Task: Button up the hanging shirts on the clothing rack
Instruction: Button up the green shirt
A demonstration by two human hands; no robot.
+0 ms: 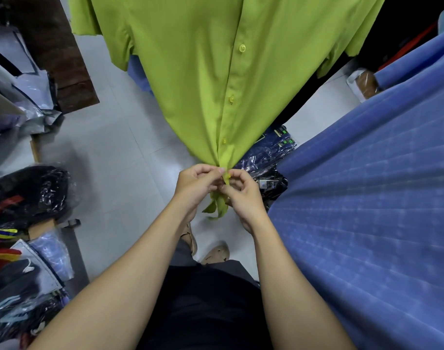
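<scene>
Lime-green shirt [215, 79] fills twelve o'clock in front of me, hanging down and narrowing to a point where I've gathered its hem; smooth fabric, placket running down the middle, three yellow-green buttons [242, 48] done up along it; at three o'clock a blue checked shirt [367, 198] hangs alongside, broad and faintly gridded; pale tiled floor [109, 147] beneath; at nine o'clock bagged dark clothes [29, 193] piled up, and more plastic-wrapped packs [268, 157] just right of the hem, their labels too small to read; my left hand [198, 185] and right hand [243, 195] are together at centre, both pinching the bottom of the placket, fingers curled round the cloth; the hem tails dangle below my knuckles.
</scene>
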